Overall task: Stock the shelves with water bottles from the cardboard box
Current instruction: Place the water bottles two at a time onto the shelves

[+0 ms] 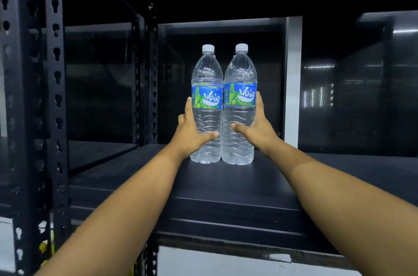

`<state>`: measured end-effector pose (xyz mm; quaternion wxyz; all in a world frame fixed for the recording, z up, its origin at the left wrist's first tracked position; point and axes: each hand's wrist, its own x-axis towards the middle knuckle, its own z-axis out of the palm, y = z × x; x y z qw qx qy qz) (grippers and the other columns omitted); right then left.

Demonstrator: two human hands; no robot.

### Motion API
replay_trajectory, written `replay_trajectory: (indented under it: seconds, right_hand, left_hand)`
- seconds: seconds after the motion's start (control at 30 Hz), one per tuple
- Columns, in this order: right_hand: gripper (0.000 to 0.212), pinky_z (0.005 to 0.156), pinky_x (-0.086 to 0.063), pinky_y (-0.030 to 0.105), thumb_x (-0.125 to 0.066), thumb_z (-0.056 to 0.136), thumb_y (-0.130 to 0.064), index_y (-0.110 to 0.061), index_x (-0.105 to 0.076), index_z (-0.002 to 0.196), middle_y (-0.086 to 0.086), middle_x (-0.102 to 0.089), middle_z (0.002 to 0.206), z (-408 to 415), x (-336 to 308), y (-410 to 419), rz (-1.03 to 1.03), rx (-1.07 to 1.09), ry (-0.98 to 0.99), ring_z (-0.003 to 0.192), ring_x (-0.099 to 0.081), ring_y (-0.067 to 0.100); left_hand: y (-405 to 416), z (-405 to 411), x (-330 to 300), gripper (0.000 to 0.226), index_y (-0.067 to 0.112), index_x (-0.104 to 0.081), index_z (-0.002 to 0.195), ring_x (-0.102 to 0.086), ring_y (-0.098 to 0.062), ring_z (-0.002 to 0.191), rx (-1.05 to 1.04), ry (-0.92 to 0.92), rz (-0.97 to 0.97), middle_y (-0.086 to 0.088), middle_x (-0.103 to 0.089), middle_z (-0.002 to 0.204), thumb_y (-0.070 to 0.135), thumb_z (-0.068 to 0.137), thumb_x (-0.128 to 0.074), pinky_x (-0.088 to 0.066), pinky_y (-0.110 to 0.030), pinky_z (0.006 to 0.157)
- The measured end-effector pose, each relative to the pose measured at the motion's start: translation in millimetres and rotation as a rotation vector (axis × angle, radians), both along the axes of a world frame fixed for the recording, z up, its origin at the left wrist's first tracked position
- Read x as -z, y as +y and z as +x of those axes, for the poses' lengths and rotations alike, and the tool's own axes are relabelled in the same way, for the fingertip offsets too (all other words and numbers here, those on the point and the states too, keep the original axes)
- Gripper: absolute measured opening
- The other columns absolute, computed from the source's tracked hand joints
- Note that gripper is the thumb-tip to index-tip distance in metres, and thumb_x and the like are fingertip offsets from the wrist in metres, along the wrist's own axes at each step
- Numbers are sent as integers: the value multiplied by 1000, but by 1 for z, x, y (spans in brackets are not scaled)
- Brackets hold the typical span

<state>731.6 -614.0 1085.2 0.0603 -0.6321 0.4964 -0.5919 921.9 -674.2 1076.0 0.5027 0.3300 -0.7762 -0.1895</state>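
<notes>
Left bottle: a clear plastic water bottle (207, 104) stands upright in the centre of the frame, its base on the black shelf board; it has a white cap and a blue-and-green label reading "Waig".
Right bottle: a second, matching water bottle (240, 104) stands upright just to the right of the first, their sides touching at label height, its base on the same board.
Left hand: the left hand (192, 133) grasps the left bottle from its outer side, low on the body; the thumb lies across the front of the bottle and the fingers reach up along its left side toward the label.
Right hand: the right hand (255, 126) grasps the right bottle from its outer side, mirror fashion; the thumb crosses the front below the label and the fingers run up the right side to the label's edge.
Arms: both bare forearms stretch in from the lower corners of the frame toward the centre.
Shelf board: the black shelf (226, 187) fills the middle and lower centre of the frame, the bottles set back from its front edge.
Rack upright: a black perforated steel post (55, 95) runs down the left of the frame; a second one (152, 76) stands behind, left of the bottles.
Background: dark shelving bays, with a white vertical strip (293, 81) right of the bottles.
</notes>
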Motion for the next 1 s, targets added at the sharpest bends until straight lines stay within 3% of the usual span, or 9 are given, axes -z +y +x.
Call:
replay_trajectory:
  seconds: [0.1, 0.3, 0.43, 0.57, 0.63, 0.8, 0.9, 1.0]
  right_hand:
    - [108, 104, -41, 33, -77, 82, -18, -43, 2, 152, -13, -52, 135, -5, 1, -1, -23, 17, 23, 119, -55, 11]
    - [111, 111, -37, 46, -80, 76, -36, -48, 3, 149, 0, -47, 143, -3, 2, -1, -32, 85, 68, 133, -44, 20]
    - [113, 111, -36, 44, -81, 76, -33, -49, 4, 149, -4, -48, 140, -3, 2, -2, -23, 70, 59, 132, -44, 18]
    - [115, 101, -39, 30, -78, 80, -20, -44, 8, 152, -11, -51, 133, -4, 3, -3, -15, 42, 46, 125, -50, 14]
    - [115, 105, -38, 34, -79, 80, -24, -46, 10, 150, -7, -48, 140, -3, 4, -3, -24, 61, 64, 128, -47, 15]
    - [117, 109, -38, 44, -79, 77, -32, -52, 12, 147, 6, -44, 143, 3, 4, -2, -22, 128, 80, 128, -48, 23]
    - [117, 110, -37, 43, -80, 77, -32, -52, 11, 147, 6, -43, 144, 1, 4, -2, -10, 111, 73, 130, -46, 23]
    - [117, 110, -38, 46, -79, 75, -28, -56, 11, 145, 1, -47, 141, 0, 3, -2, -8, 87, 66, 131, -46, 21]
  left_hand:
    - [-4, 1, 0, 119, 34, 13, 153, -33, -21, 138, 18, -21, -2, -8, -27, 153, 28, 79, -80, -24, -25, 102]
    - [-11, 8, -2, 114, 37, 12, 153, -47, -14, 132, 122, -12, 72, 8, -45, 148, 22, 83, -77, -36, -33, 109]
    - [-7, 3, -2, 117, 40, 14, 151, -37, -19, 139, 101, 12, 83, 1, -34, 153, 30, 80, -78, -28, -42, 117]
    - [-4, -1, 0, 124, 36, 17, 151, -25, -23, 142, -2, -13, 45, -10, -23, 152, 39, 76, -81, -22, -35, 113]
    - [-8, 1, 1, 122, 35, 14, 153, -32, -21, 141, 32, -13, 27, -4, -29, 153, 34, 77, -82, -24, -30, 110]
    - [-13, 11, -2, 115, 45, 0, 151, -52, -12, 128, 148, 25, 111, 13, -52, 141, 31, 72, -83, -38, -42, 112]
    - [-13, 12, -1, 120, 52, 2, 148, -47, -13, 132, 182, 29, 146, 12, -46, 147, 44, 63, -83, -37, -46, 113]
    - [-5, 7, -2, 123, 44, 10, 151, -30, -20, 143, 96, 14, 133, 0, -26, 156, 43, 71, -83, -23, -43, 118]
